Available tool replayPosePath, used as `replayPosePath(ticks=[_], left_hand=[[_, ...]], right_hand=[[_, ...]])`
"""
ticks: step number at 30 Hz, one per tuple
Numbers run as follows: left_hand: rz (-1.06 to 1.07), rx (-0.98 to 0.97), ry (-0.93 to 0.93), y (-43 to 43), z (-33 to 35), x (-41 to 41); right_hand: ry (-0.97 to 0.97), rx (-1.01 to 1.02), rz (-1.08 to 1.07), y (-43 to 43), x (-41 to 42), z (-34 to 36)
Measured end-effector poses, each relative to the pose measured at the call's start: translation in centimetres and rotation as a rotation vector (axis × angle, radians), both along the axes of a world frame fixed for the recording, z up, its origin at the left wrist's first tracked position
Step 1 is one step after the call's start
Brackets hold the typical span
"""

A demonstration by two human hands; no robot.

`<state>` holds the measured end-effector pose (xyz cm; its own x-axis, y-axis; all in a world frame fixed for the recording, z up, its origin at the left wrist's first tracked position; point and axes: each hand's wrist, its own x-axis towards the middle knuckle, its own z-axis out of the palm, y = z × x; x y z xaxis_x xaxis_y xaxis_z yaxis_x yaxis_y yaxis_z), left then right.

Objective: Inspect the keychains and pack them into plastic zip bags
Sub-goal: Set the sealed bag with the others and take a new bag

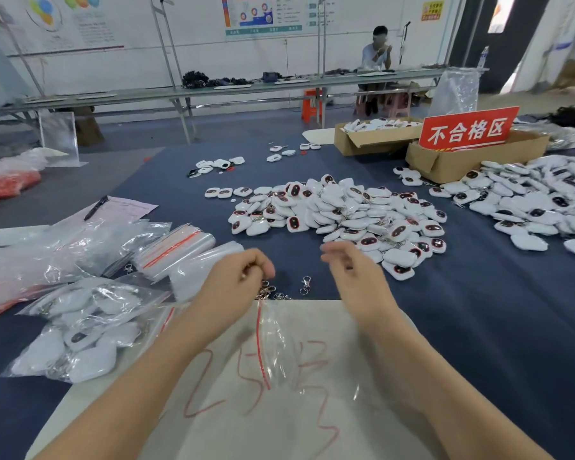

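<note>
We work at a blue-covered bench [478, 310] with a white sheet [312, 426] marked in red lying at its near edge. Beyond our hands, mid-bench, lies the heap of white keychains [339, 214]; filled bags [80, 330] sit to our left, near a stack of empty zip bags [176, 250]. One empty zip bag [276, 343] lies on the sheet between our forearms. Our left hand [236, 280] has its fingers curled on the metal clasps [269, 291]; our right hand [356, 273], blurred, hovers with loose fingers, holding nothing.

keychains [339, 207] white, dark-red ovals | tablecloth [478, 310] navy | sign [468, 129] red
</note>
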<state>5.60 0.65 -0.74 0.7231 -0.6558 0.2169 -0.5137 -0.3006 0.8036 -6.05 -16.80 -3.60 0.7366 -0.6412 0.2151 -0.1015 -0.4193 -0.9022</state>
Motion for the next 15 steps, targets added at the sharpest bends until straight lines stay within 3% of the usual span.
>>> replayPosePath(ticks=[2, 5, 9, 15], left_hand=[[0.022, 0.036, -0.055, -3.1, 0.1, 0.4], [-0.038, 0.178, -0.163, -7.9, -0.2, 0.5], [-0.139, 0.478, -0.544, -13.0, -1.6, 0.4], [-0.077, 0.516, -0.77, -16.1, -2.8, 0.6]], right_hand=[[-0.079, 0.162, -0.122, -0.7, 0.8, 0.6], [-0.202, 0.217, -0.264, -1.2, 1.5, 0.4], [-0.25, 0.194, -0.345, -1.9, 1.3, -0.6], [-0.273, 0.25, -0.353, -2.5, 1.6, -1.1]])
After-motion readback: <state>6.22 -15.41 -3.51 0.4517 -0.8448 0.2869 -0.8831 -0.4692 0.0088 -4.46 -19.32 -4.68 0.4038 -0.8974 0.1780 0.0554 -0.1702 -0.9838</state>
